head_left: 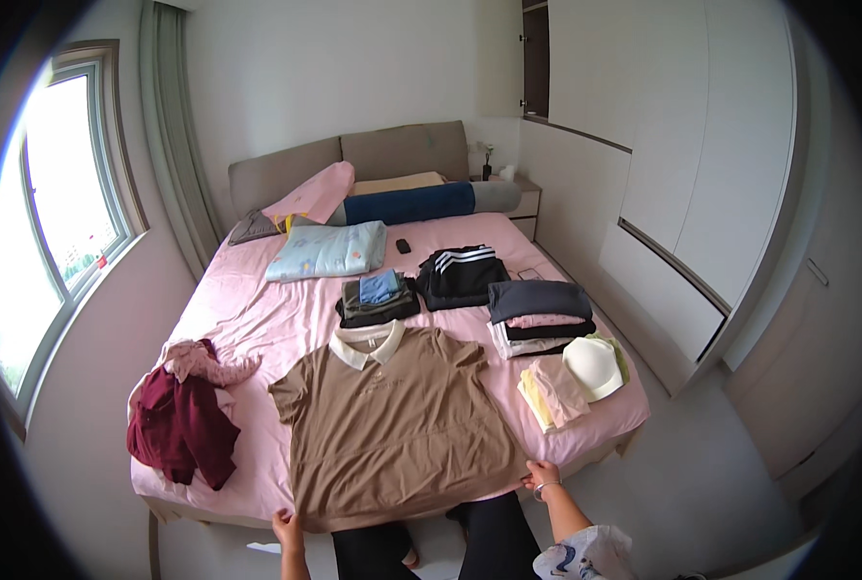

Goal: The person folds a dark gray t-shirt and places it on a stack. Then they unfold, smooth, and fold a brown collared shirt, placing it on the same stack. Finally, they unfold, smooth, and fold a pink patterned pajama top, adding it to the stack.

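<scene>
A brown short-sleeved polo shirt (pixel 402 425) with a white collar lies spread on the pink bed sheet (pixel 247 324), its collar toward the headboard. Its hem reaches the bed's near edge. My left hand (pixel 287 528) pinches the hem's left corner. At the right corner, my right hand (pixel 541 475), with a bracelet at the wrist, is closed on the hem too. A crumpled dark red garment (pixel 181 425) and a pink one lie left of the shirt. Right of it sits a small stack of yellow and pink clothes (pixel 553 394) beside a white bra cup (pixel 593 367).
Folded dark clothes (pixel 462 276), a grey-topped stack (pixel 539 302) and a pile with a blue piece (pixel 379 288) lie beyond the shirt. Farther back are a light blue quilt (pixel 326 251), a small black object (pixel 404 246) and a blue bolster (pixel 409 203). Wardrobes (pixel 682 174) line the right wall.
</scene>
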The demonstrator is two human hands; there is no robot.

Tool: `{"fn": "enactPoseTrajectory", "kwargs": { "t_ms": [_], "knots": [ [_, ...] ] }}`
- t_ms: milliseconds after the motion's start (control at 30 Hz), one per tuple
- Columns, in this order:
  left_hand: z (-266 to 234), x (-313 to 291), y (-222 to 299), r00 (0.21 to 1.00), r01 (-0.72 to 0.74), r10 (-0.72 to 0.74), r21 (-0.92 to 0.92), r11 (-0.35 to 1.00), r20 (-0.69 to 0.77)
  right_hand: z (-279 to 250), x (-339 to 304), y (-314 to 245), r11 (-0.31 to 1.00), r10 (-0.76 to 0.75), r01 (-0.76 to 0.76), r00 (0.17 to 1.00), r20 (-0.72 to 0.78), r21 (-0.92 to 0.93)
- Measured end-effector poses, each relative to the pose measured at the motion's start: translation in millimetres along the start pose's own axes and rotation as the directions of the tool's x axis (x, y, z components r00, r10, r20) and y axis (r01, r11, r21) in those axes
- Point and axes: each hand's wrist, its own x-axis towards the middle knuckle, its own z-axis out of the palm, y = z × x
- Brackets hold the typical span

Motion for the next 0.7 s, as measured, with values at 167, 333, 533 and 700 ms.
{"fn": "enactPoseTrajectory", "kwargs": {
  "t_ms": [167,333,533,700],
  "knots": [
    [38,22,46,0.828,-0.51,0.557,0.327,0.796,-0.063,18,38,-15,0.794,-0.496,0.412,0.864,-0.084,-0.448],
    [86,60,88,0.787,-0.596,0.591,0.465,0.654,0.178,56,76,-57,0.669,-0.556,0.416,0.83,-0.043,-0.615],
    [123,78,66,0.837,-0.491,0.522,0.642,0.588,0.163,98,236,-72,0.726,-0.672,0.612,0.728,-0.134,-0.314],
    [128,79,57,0.845,-0.465,0.515,0.672,0.577,0.143,160,222,-175,0.752,-0.659,0.655,0.747,0.083,0.079]
  ]
}}
